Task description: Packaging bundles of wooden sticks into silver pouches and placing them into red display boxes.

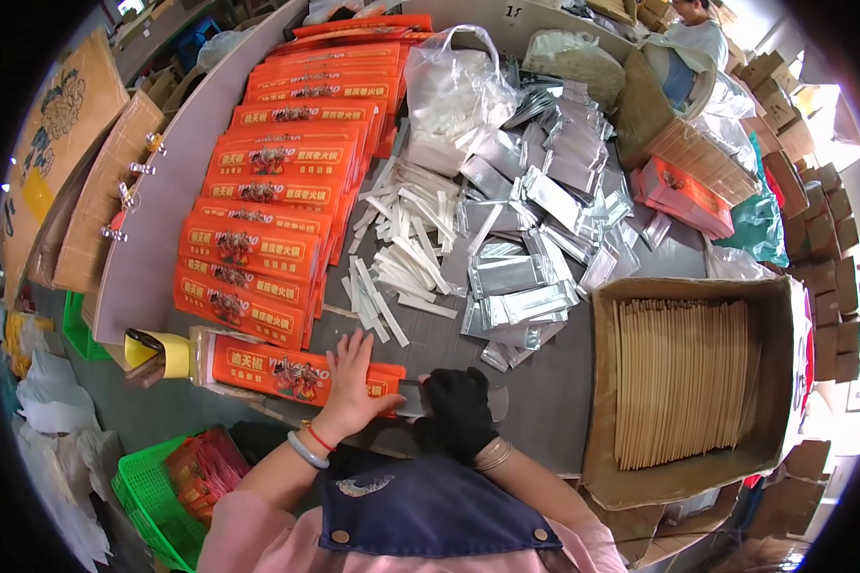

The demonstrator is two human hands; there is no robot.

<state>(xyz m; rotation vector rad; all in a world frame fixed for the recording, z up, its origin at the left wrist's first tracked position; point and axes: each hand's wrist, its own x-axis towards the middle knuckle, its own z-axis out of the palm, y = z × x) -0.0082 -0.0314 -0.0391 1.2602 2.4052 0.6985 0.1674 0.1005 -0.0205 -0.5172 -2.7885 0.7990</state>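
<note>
My bare left hand [352, 382], with its fingers spread, lies across the right part of a red printed paper sleeve [268, 371]. The sleeve rests lengthwise near the table's front edge. My right hand [457, 409], in a black glove, is closed round a flat silver foil packet [411, 399] at the sleeve's right end. A shiny end pokes out on the glove's far side, and its middle is hidden by the fingers. How far the packet reaches into the sleeve cannot be seen. Beyond my hands lie loose white strips [406, 239] and a heap of silver packets [526, 286].
Overlapping stacks of red sleeves [258, 220] fill the left side. A cardboard box [602, 382] of wooden chopsticks [683, 382] stands at right. Clear plastic bags [459, 95] sit behind. A yellow roll-like piece [162, 355] and a green basket [143, 477] are at lower left. Another person [693, 48] is at the far right.
</note>
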